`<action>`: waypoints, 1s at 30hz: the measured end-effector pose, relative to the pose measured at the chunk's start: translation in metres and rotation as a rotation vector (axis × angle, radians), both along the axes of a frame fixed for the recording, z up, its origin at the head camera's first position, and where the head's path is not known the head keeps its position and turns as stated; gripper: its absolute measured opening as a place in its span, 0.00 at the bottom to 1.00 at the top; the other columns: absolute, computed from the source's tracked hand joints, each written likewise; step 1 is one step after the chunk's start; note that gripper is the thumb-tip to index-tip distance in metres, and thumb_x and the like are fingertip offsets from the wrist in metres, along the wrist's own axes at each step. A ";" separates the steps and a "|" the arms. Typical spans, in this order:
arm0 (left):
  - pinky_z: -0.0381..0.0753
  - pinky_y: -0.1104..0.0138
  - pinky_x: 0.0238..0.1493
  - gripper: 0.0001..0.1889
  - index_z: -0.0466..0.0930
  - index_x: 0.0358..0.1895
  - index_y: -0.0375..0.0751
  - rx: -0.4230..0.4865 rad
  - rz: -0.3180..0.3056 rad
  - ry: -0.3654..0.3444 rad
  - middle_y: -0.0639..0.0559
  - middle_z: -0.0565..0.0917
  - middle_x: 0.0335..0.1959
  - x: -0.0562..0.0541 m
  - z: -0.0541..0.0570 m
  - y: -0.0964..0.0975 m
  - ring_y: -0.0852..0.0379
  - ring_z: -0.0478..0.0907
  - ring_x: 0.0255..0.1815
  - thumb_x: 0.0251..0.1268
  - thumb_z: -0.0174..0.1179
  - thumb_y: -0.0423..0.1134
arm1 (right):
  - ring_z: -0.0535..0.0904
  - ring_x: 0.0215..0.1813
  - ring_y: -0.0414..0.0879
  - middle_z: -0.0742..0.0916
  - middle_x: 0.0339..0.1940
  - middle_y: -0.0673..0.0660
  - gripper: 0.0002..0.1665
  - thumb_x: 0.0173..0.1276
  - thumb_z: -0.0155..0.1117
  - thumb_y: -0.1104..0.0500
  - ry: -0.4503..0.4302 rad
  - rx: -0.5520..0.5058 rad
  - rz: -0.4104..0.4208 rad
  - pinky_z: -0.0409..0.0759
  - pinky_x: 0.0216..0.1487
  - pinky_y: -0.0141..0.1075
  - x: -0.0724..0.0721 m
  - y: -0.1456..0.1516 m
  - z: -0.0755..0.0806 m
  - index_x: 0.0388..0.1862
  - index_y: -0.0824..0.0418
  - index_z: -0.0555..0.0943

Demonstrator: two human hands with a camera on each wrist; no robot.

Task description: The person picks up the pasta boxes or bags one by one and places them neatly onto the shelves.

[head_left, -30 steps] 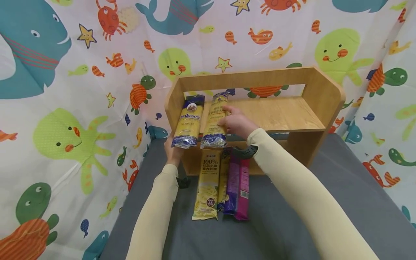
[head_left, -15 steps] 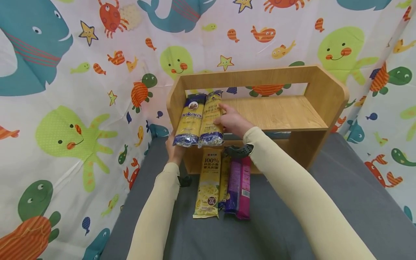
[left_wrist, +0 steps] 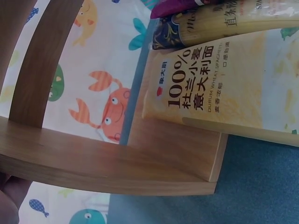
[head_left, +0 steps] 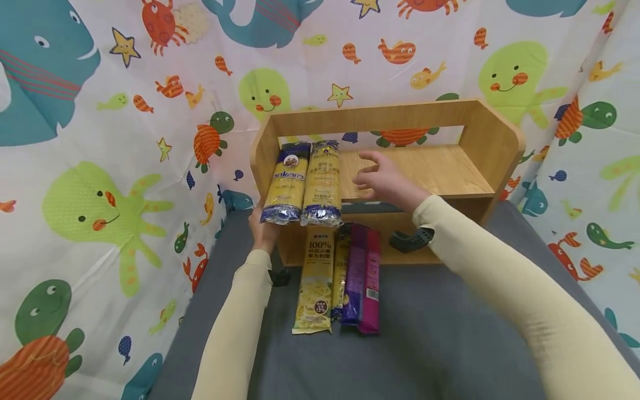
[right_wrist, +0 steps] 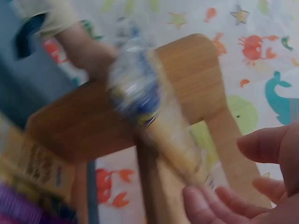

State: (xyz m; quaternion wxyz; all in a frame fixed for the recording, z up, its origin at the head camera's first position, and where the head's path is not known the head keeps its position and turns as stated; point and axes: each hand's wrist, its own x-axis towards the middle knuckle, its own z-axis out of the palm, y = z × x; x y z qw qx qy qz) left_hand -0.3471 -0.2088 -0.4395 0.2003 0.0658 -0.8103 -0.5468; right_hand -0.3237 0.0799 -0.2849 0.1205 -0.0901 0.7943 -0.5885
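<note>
Two yellow-and-blue spaghetti packets lie side by side at the left end of the wooden shelf's (head_left: 425, 169) upper board, their near ends jutting over the front edge. The left one (head_left: 286, 186) reads "ankara"; the other (head_left: 321, 186) is just to its right. My right hand (head_left: 387, 178) hovers right of this second packet, fingers apart and holding nothing; in the right wrist view its fingertips (right_wrist: 198, 203) appear near the blurred packet. My left hand (head_left: 263, 229) is against the outside of the shelf's left side panel (left_wrist: 93, 158), most of its fingers hidden.
Below, a yellow pasta packet (head_left: 315, 283), another yellow packet (head_left: 340, 272) and a purple-and-pink packet (head_left: 362, 280) lean against the lower shelf on the grey cloth surface (head_left: 430, 333). A patterned curtain (head_left: 150, 128) hangs behind and to the left.
The second spaghetti packet moved left against the Ankara packet under my right hand. My right hand then came off it and drew away to the right. My left hand stayed by the side panel.
</note>
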 end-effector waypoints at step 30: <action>0.78 0.47 0.52 0.32 0.73 0.72 0.47 -0.033 0.033 -0.005 0.39 0.85 0.58 -0.004 -0.001 -0.001 0.42 0.79 0.49 0.73 0.50 0.61 | 0.86 0.43 0.33 0.85 0.58 0.55 0.41 0.77 0.59 0.51 -0.191 0.098 -0.152 0.86 0.49 0.40 0.079 0.183 -0.208 0.78 0.70 0.56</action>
